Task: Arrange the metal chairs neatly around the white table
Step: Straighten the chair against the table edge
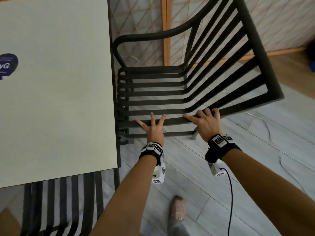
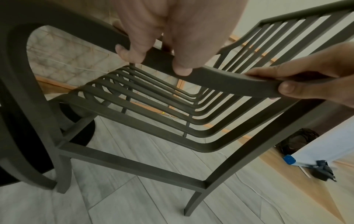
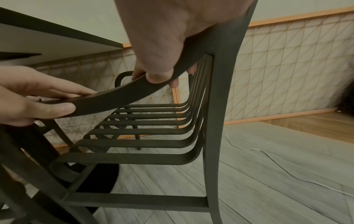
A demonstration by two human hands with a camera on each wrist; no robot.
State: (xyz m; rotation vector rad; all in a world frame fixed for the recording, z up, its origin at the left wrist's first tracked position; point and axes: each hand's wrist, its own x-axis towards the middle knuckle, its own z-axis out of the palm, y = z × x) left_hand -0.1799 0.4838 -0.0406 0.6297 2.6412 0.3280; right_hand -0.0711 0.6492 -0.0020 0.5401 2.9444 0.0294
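A dark metal slatted chair (image 1: 153, 94) stands at the right side of the white table (image 1: 59, 99), its seat facing the table edge. Both my hands are on its near armrest (image 2: 229, 81). My left hand (image 1: 153, 128) holds the front part, fingers spread over the top and thumb underneath, as the right wrist view shows (image 3: 28, 97). Further back, where the armrest (image 3: 118, 97) meets the backrest, my right hand (image 1: 206, 123) grips it with the thumb on the near side and fingers curled behind (image 3: 162, 37).
A second slatted chair (image 1: 68, 201) is tucked under the table's near edge at the bottom left. The table's black round base (image 2: 82, 125) sits just past the chair's front legs. A white cable (image 1: 265, 123) trails over the floor at right. My foot (image 1: 177, 212) is behind the hands.
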